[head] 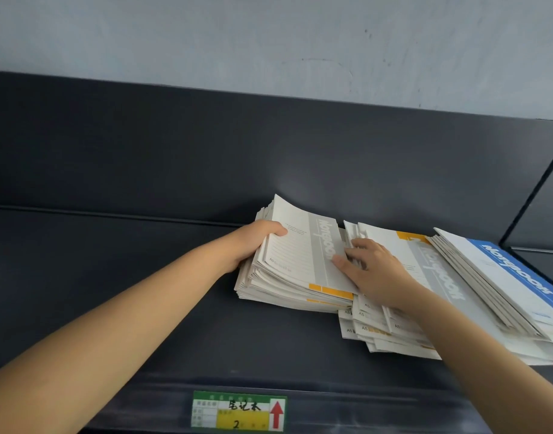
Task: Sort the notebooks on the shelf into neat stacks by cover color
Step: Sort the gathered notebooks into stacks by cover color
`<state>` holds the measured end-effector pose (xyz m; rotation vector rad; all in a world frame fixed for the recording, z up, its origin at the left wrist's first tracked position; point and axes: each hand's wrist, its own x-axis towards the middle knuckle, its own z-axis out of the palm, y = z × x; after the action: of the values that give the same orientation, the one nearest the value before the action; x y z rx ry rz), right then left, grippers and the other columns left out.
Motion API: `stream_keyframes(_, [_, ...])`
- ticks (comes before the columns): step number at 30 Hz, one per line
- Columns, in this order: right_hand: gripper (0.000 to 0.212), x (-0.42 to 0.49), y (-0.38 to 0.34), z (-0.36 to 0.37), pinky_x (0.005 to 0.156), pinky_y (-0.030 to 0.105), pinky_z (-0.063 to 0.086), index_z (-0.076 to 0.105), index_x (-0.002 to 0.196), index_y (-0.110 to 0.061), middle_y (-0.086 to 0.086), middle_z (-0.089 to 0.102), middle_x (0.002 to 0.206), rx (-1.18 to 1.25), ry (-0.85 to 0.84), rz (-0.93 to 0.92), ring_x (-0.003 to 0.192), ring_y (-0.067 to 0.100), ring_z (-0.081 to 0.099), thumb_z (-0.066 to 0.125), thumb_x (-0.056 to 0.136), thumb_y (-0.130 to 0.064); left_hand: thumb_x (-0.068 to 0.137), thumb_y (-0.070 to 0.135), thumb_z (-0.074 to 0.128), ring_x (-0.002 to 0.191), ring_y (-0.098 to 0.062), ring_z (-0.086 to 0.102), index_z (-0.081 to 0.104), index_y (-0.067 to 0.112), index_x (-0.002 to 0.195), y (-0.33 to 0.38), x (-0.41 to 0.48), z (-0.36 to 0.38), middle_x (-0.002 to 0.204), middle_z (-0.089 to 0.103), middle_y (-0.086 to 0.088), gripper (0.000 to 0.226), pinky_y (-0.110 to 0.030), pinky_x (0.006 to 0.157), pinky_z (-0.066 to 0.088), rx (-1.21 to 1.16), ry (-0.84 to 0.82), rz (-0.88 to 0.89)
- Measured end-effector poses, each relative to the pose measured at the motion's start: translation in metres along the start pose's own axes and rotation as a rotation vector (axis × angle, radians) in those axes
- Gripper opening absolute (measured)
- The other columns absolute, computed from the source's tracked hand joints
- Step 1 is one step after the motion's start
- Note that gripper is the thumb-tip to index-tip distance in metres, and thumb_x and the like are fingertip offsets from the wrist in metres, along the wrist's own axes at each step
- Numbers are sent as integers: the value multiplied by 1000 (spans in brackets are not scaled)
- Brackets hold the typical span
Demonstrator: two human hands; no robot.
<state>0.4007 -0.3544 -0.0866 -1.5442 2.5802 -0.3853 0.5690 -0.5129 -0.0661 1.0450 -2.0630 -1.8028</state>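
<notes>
"Notebooks (300, 270) with yellow bands sit stacked at the middle of the dark shelf (143, 292). How best to square this stack?"

"Left hand (256, 242) grips its left edge, thumb curled over the top cover. Use that side as a stop, and let the right hand (372, 270), fingers straight on the cover's right edge, push inward evenly."

"Will they slide?"

"I think so: thin soft-cover booklets, matte paper, the far corner curling up. Press lightly or covers may buckle. Just right lies a slumped yellow pile (394, 333), then a blue-banded stack (504, 277) overlapping it."
</notes>
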Motion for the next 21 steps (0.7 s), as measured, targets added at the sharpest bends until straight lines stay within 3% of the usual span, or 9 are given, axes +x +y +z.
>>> stream_keyframes(7, [59, -5, 28, -8, 115, 39, 22, 47, 138, -25, -4, 27, 153, 16, 5, 25, 141, 18, 24, 29, 94, -59, 94, 32, 50, 99, -20, 68, 66, 17, 114, 7, 13, 25, 106, 73, -2, 30, -32, 90, 50, 16, -16, 4])
stream_keyframes(11, [61, -5, 36, -10, 116, 39, 22, 45, 140, -24, -5, 27, 153, 20, 6, 38, 141, 17, 24, 29, 94, -60, 94, 31, 50, 96, -18, 69, 67, 17, 111, 9, 17, 34, 104, 73, -1, 28, -29, 83, 51, 14, -21, 12])
stream_keyframes(16, [58, -6, 36, -11, 115, 40, 23, 49, 137, -24, -4, 28, 153, 19, 5, 28, 141, 18, 25, 30, 94, -59, 81, 52, 53, 105, -22, 67, 66, 20, 119, 13, 21, 27, 112, 72, -2, 51, -41, 102, 46, 190, -61, -48])
stream_keyframes(18, [57, -6, 34, -15, 115, 40, 23, 49, 137, -22, -3, 28, 153, 22, -16, 30, 140, 19, 25, 32, 95, -57, 88, 60, 45, 123, -24, 56, 54, 22, 136, 19, 20, 26, 134, 60, -4, 62, -43, 111, 37, 378, -72, -95])
stream_keyframes(20, [54, -4, 32, -20, 112, 38, 28, 54, 133, -17, 0, 34, 149, 57, -43, 43, 137, 20, 30, 34, 97, -53, 83, 72, 37, 146, -25, 21, 30, 28, 152, 24, 21, 25, 159, 25, -2, 83, -45, 119, 18, 639, 33, -131])
stream_keyframes(21, [53, -2, 31, -22, 109, 38, 32, 58, 127, -14, 2, 40, 144, 95, -45, 65, 132, 21, 36, 34, 98, -51, 79, 76, 37, 148, -25, 12, 24, 30, 154, 26, 19, 25, 161, 17, 0, 89, -46, 119, 13, 692, 73, -116])
